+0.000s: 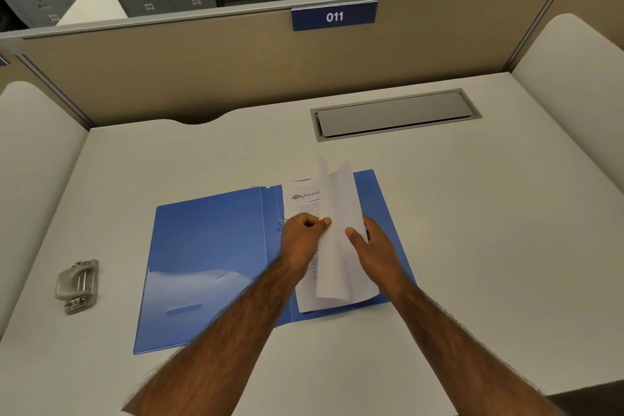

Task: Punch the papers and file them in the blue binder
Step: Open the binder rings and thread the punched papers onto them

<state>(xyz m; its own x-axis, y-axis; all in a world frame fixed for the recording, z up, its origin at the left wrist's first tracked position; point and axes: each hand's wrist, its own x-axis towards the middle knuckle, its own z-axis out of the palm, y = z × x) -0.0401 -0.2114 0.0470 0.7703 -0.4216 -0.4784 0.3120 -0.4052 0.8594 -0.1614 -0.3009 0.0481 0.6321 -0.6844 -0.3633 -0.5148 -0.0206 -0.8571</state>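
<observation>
The blue binder (pixel 202 253) lies open on the desk, front cover spread to the left. White papers (pixel 337 240) rest on its right half, the top sheets lifted and curled upward; a printed sheet with a colourful logo lies beneath. My left hand (pixel 304 235) pinches the lifted sheets near the binder's metal ring (pixel 283 222). My right hand (pixel 371 246) holds the same sheets from the right side. The ring is mostly hidden behind my left hand.
A metal hole punch (pixel 77 285) sits at the desk's left side. A grey cable hatch (pixel 395 113) is set into the desk at the back right. Beige partition walls with a "011" sign (pixel 334 16) surround the white desk (pixel 472 246).
</observation>
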